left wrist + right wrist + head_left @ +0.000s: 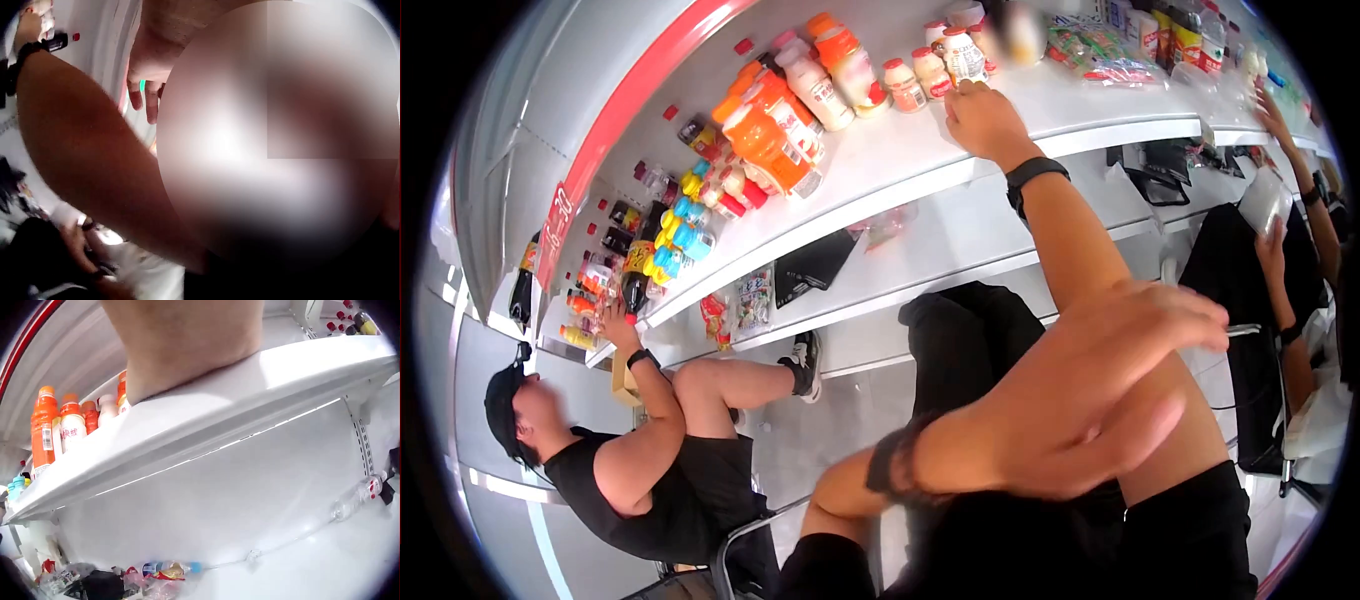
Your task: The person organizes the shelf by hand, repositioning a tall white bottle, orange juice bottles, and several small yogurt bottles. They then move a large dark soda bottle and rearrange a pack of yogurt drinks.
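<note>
My left hand [1090,390] hangs in the foreground across my lap, fingers extended and thumb apart, holding nothing. In the left wrist view, the fingers [152,103] point downward beside a large blurred area. My right hand [988,122] rests on the front of the white shelf [1090,115], its back toward me. Just behind its knuckles stands a small white drink bottle [965,58]; I cannot tell whether the hidden fingers hold anything. Two small red-capped bottles, one pinkish [905,88], stand left of it. The right wrist view shows mostly the forearm [187,344] over the shelf edge.
Orange-capped bottles [775,135] and blue-capped bottles [690,240] line the shelf leftward. A bag of colourful packets [1105,50] lies to the right. Below are a black bag [815,265] and a clear bottle [356,500]. People sit at left [620,460] and right [1300,330].
</note>
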### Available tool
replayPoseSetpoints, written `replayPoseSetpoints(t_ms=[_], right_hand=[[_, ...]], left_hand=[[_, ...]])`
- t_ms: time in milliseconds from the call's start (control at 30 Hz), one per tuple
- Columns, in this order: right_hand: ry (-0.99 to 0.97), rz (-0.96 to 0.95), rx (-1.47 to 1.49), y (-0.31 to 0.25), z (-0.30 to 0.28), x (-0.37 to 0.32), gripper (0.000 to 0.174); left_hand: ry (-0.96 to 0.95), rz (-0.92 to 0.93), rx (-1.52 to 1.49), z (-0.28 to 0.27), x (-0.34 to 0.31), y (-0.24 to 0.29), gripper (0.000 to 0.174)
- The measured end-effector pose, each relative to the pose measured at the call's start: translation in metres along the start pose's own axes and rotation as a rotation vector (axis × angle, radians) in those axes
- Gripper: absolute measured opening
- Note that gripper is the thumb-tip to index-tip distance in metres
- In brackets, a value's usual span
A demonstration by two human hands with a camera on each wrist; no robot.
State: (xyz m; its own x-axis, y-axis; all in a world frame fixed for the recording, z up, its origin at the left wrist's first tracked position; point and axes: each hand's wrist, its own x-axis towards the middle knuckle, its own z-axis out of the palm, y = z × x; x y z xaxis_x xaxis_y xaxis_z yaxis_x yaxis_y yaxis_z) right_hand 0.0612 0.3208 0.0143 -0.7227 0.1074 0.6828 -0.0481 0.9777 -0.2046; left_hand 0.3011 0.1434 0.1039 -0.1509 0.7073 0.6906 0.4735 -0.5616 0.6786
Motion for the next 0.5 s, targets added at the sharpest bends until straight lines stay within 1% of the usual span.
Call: replayPoseSetpoints(t_ms=[67, 167, 233, 267, 300, 333, 500], right_hand=[[0.001, -0.007, 0.014, -0.001, -0.001, 0.001, 0.011], [-0.01, -0.013, 0.009, 0.003, -0.002, 0.002, 0.011], [-0.019, -0.019, 0.005, 0.003, -0.002, 0.002, 0.011], [-0.038, -0.019, 0.012, 0.003, -0.001, 0.0, 0.014], [-0.053, -0.021, 0.019, 0.004, -0.003, 0.001, 0.017], [-0.065, -0.022, 0.025, 0.004, -0.004, 0.003, 0.021], [-0.053, -0.024, 0.05, 0.005, -0.002, 0.002, 0.021]], left_hand=[[0.052, 0.027, 0.258, 0.013, 0.001, -0.027, 0.027], [-0.059, 0.228, 0.459, 0.013, 0.006, -0.048, 0.022], [-0.19, 0.184, 0.46, 0.001, 0.008, -0.052, 0.021], [-0.258, 0.155, 0.457, -0.002, 0.006, -0.054, 0.02], [-0.151, 0.251, 0.477, -0.002, 0.006, -0.061, 0.019], [-0.137, 0.274, 0.49, -0.004, 0.006, -0.067, 0.019], [-0.124, 0.348, 0.503, -0.015, 0.01, -0.082, 0.023]])
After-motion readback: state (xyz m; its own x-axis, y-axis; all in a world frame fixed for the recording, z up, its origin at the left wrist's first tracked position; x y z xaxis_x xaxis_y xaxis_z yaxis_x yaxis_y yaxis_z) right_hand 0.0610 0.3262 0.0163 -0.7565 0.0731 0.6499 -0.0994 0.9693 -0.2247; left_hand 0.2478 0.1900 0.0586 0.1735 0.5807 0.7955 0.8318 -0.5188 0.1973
